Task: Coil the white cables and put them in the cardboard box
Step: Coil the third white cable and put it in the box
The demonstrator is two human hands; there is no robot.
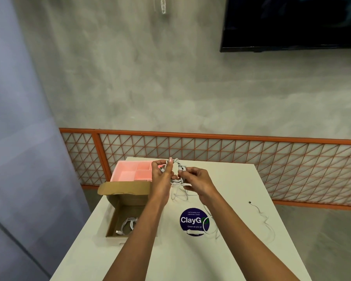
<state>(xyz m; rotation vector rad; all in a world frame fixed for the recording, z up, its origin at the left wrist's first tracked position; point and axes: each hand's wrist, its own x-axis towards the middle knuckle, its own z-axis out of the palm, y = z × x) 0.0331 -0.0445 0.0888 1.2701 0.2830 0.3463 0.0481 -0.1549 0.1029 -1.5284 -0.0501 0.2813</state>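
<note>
I see the left hand (161, 175) and right hand (197, 179) both pinching the half-wound white cable (176, 181); its loose tail (175, 196) (trailing on the table (231, 189)) could snag, springing the loops.

Grey concrete wall (150, 78), orange lattice panel (211, 151), dark screen (292, 23) — white table (241, 179)

Light is even, soft and moderately bright, seemingly from overhead. The white table (241, 179) is not blown out; faint diffuse shadows lie on it near the bottom edge. The screen (292, 23) is dark with a dim bluish reflection. Wide-angle distortion bows the rail (211, 135) and tilts the left panel (18, 118). Fine detail is soft, and the thin cable (266, 220) barely resolves.
</note>
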